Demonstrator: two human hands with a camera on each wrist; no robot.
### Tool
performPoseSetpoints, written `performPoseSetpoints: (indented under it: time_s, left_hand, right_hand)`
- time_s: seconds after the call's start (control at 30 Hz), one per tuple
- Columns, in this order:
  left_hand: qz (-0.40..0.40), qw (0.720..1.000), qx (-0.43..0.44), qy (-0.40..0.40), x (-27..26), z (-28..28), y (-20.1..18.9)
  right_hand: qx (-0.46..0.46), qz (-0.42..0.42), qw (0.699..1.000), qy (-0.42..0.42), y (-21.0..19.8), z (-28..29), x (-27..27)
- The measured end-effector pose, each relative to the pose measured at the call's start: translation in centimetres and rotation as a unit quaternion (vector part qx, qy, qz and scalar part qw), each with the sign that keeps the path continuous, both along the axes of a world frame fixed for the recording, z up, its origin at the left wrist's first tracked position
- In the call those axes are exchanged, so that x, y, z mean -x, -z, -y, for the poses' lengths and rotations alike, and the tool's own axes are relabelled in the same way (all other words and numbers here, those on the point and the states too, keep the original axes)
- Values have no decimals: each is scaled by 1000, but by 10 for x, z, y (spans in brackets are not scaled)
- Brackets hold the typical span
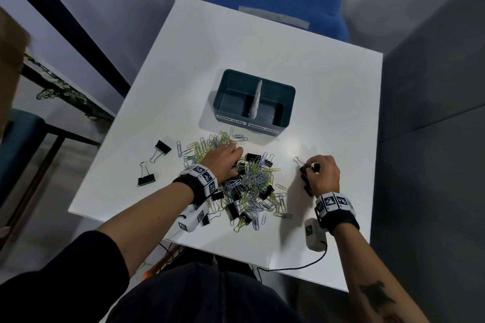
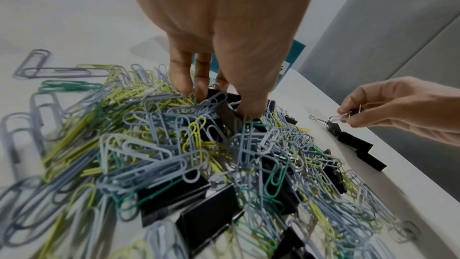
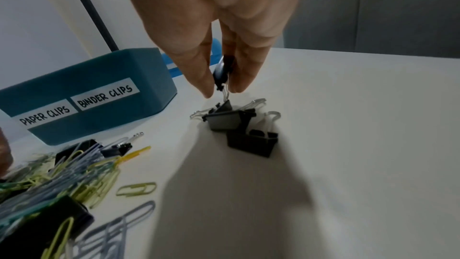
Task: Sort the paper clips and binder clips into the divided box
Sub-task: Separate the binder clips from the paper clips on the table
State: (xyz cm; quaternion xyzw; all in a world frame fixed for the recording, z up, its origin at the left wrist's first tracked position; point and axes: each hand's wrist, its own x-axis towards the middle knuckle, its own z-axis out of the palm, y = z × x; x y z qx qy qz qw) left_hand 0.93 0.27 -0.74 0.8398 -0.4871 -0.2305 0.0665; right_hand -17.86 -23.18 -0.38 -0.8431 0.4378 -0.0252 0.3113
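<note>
The left hand (image 1: 223, 162) digs into the pile (image 1: 244, 181), fingers apparently around a black clip (image 2: 219, 97); the right hand (image 1: 324, 173) pinches a binder clip (image 3: 222, 72) beside the box (image 1: 253, 102).

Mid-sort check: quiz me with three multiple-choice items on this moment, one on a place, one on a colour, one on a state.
1. Which side of the divided box carries the BINDER CLIPS label, seen from the head camera?
A. left
B. right
C. far wall

2. What colour are the binder clips?
A. red
B. white
C. black

3. What is the right hand doing?
A. pinching a binder clip's wire handle
B. resting flat, empty
C. reaching into the box

Answers:
1 B: that label sits right of PAPER CLIPS.
2 C: every clip body is black.
3 A: its fingertips hold the handle.
</note>
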Motion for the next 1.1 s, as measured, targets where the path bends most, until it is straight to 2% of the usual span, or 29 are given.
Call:
performPoseSetpoints:
  time_s: [0.1, 0.2, 0.3, 0.37, 0.43, 0.53, 0.63, 0.83, 0.93, 1.1]
  left_hand:
    - [-5, 1000, 8, -13, 1, -1, -2]
    - [-12, 999, 18, -26, 2, -3, -1]
    - [-15, 999, 12, -45, 2, -4, 0]
    - [5, 998, 10, -66, 2, -6, -1]
    - [36, 996, 6, -85, 1, -8, -4]
    - [62, 998, 6, -22, -4, -8, -3]
    - [29, 998, -8, 55, -8, -6, -1]
    - [-14, 1000, -18, 18, -5, 4, -2]
    - [-28, 1000, 3, -7, -4, 6, -4]
    - [-46, 996, 66, -47, 0, 2, -9]
  right_hand:
    - [-1, -23, 1000, -7, 0, -3, 3]
    - [75, -30, 996, -40, 1, -14, 0]
    - [100, -41, 985, -138, 3, -34, -12]
    - [88, -43, 970, -221, 6, -47, -23]
    - [69, -53, 962, -258, 9, -55, -34]
    - [63, -84, 962, -253, 11, -64, -45]
    - [66, -103, 963, -241, 13, -69, -54]
    - [54, -102, 975, -189, 15, -73, -65]
    - [48, -100, 979, -173, 16, -74, -67]
    - [-15, -46, 994, -103, 17, -72, -67]
